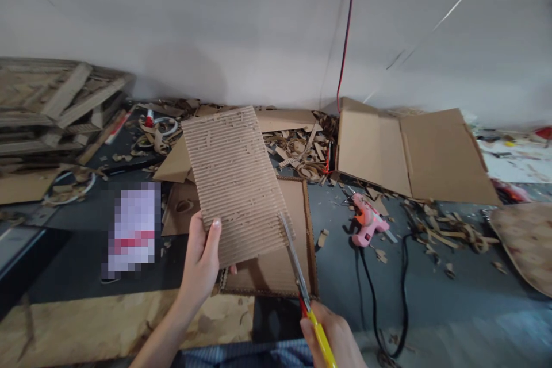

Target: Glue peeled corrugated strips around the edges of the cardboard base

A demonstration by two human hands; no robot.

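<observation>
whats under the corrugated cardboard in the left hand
The corrugated cardboard sheet is held over a flat cardboard panel with a raised edge and a cardboard scrap; whatever lies directly beneath it is hidden.

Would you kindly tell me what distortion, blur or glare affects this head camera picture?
In the head view, wide-angle distortion bends the white wall toward the corners; a pixelated block hides an object left of the left hand; the yellow scissor handles look slightly soft; pale glare washes the grey surface lower right.

Grey work surface (448,299): pink hot glue gun (366,219) at 3 o'clock, opened cardboard box (414,152) at 2 o'clock, cardboard scraps (297,146) at 12 o'clock.
</observation>
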